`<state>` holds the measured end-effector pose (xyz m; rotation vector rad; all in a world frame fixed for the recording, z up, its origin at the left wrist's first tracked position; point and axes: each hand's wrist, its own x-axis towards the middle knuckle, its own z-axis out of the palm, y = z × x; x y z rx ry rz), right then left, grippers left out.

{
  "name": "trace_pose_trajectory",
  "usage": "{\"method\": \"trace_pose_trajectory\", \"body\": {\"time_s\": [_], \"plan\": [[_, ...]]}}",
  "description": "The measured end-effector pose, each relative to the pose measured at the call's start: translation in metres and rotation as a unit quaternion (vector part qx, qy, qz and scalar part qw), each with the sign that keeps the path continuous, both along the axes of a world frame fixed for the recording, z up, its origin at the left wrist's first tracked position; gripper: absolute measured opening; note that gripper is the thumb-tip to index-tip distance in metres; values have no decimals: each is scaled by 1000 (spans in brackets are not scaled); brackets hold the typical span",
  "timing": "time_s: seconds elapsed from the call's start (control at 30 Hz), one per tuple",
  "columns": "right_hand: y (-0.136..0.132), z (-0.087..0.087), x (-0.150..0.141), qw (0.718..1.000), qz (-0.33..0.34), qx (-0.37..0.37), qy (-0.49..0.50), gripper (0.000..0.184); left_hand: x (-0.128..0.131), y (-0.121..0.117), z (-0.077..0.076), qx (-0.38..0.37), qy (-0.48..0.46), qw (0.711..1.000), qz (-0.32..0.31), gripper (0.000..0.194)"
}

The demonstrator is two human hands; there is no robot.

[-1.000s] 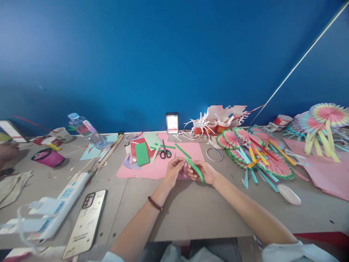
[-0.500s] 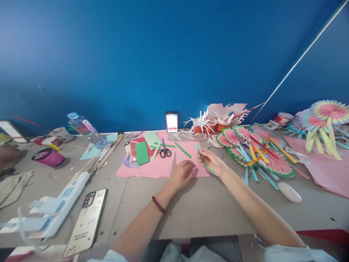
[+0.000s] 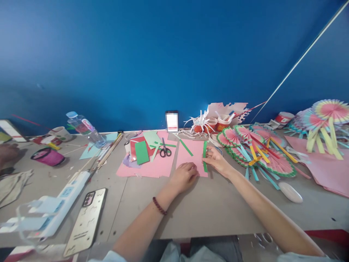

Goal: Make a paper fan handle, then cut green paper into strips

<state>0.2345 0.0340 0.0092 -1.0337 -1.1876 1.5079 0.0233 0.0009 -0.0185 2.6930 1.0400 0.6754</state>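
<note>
A green paper strip (image 3: 205,157) stands upright along the right edge of a pink paper sheet (image 3: 188,147). My right hand (image 3: 216,160) pinches this strip between thumb and fingers. Palm down, my left hand (image 3: 185,177) rests on the sheet's near edge, its fingers loosely bent and nothing visible in them. Another green strip (image 3: 186,146) lies slantwise across the sheet. Left of it are black scissors (image 3: 165,150), a green paper rectangle (image 3: 142,153) and a second pink sheet (image 3: 160,169).
Folded paper fans (image 3: 261,151) and a white oval object (image 3: 290,192) lie to the right. A tape roll (image 3: 219,151) is partly behind my right hand. On the left are a phone (image 3: 85,222), power strip (image 3: 65,200) and bottle (image 3: 85,129). Another person's hand (image 3: 9,153) shows far left.
The hands have parted. My right hand has carried the green strip rightward and straightened it beside the pink sheet's right edge. My left hand has lowered onto the paper.
</note>
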Motion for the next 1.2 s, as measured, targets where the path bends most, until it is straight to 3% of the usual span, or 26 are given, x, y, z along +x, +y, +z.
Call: {"method": "trace_pose_trajectory", "body": {"time_s": [0.33, 0.47, 0.63, 0.83, 1.0, 1.13, 1.2], "plan": [[-5, -23, -9, 998, -10, 39, -37, 75, -4, 6, -7, -1, -8, 994, 106, 15], [-7, -23, -13, 998, -26, 49, -24, 71, -4, 5, -5, -30, -20, 993, 110, 14], [-7, -17, -9, 987, -105, 114, -48, 65, -2, 1, 6, -48, 0, 992, 113, 17], [-10, -12, -5, 964, -161, 187, -94, 57, 7, -9, 17, -38, 104, 988, 108, 19], [-11, -15, -9, 975, -133, 171, -47, 70, 9, -13, 20, -34, 127, 986, 105, 21], [-10, -18, -10, 976, -153, 151, -21, 74, -3, -6, 28, -39, 165, 977, 125, 32], [-9, -19, -10, 978, -154, 141, -13, 74, -11, -1, 32, -37, 142, 978, 150, 32]]}}
